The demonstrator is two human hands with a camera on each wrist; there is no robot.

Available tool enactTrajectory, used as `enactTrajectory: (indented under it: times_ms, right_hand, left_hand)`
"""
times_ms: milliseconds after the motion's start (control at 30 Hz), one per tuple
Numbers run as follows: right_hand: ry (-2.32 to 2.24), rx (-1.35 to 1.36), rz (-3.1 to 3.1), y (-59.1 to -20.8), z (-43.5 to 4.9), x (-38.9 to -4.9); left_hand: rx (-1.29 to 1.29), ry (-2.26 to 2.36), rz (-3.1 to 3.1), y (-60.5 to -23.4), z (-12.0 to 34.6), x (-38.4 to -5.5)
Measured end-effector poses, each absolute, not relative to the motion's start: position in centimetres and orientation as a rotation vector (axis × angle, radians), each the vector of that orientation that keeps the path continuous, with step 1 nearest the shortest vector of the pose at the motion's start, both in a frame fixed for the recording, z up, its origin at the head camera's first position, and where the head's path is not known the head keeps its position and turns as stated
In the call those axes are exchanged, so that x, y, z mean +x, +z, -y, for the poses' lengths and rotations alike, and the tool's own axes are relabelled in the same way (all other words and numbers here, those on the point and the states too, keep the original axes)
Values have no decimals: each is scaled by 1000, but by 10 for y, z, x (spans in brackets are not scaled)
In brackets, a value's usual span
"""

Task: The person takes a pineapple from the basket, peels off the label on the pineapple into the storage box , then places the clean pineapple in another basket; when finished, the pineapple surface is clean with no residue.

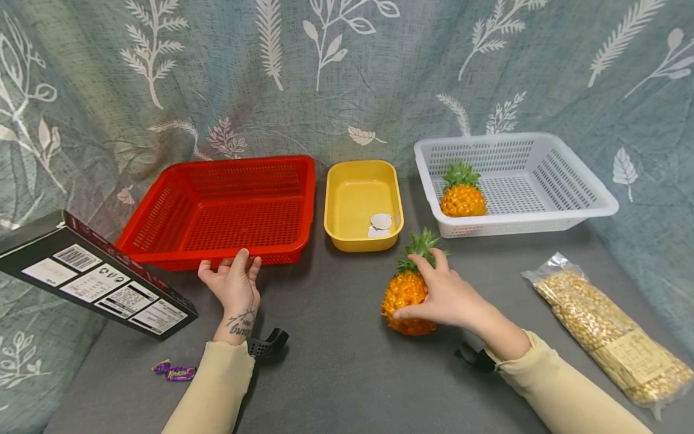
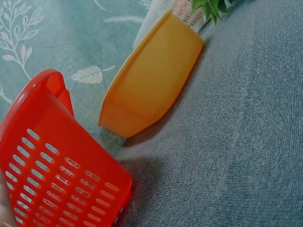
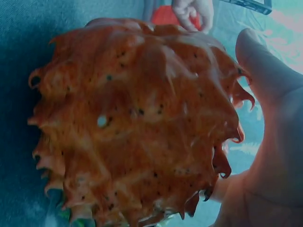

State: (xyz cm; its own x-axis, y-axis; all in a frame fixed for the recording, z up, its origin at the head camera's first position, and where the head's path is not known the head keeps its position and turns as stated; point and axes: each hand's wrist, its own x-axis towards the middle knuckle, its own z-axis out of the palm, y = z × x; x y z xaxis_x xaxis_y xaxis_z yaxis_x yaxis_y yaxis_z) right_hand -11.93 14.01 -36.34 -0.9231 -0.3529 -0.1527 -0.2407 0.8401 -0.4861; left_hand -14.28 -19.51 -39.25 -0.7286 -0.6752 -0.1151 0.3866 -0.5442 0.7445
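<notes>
My left hand (image 1: 235, 286) holds the front rim of a red perforated plastic basket (image 1: 217, 259), its thumb up at the rim. Close up in the left wrist view, the basket's slotted wall (image 2: 61, 175) rises beside a fingertip at the left edge. With thumb and fingers spread round it, my right hand (image 1: 450, 298) grips an orange artificial pineapple (image 1: 406, 295) with green leaves, over the grey table. The spiky body of this pineapple (image 3: 142, 123) fills the right wrist view, the hand (image 3: 279, 104) curving along its right side.
A yellow tub (image 1: 352, 241) with white pieces (image 1: 381, 222) stands between the red basket and a white basket (image 1: 520, 226). Another pineapple (image 1: 463, 201) lies in the white basket. A black box (image 1: 108, 277) slants at left, near a purple-wrapped candy (image 1: 179, 374). A grain bag (image 1: 607, 328) lies right.
</notes>
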Motion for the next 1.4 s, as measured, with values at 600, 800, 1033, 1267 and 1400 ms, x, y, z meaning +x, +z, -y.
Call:
enactTrajectory:
  times_ms: [600, 800, 1033, 1267, 1400]
  right_hand:
    - [-752, -458, -2649, -364, -137, -122]
    - [-759, -452, -2633, -362, -138, -122]
    - [-805, -479, -2606, -361, -141, -123]
    - [-772, -525, -2620, -360, -145, -123]
    - [-748, -577, -2630, -359, -150, -123]
  left_hand:
    - [515, -2264, 932, -394, 196, -143]
    - [515, -2263, 942, -394, 195, -142]
    - [514, -2260, 946, -395, 195, -143]
    - [507, -2254, 951, -395, 195, -143]
    - [506, -2248, 960, -395, 195, -144]
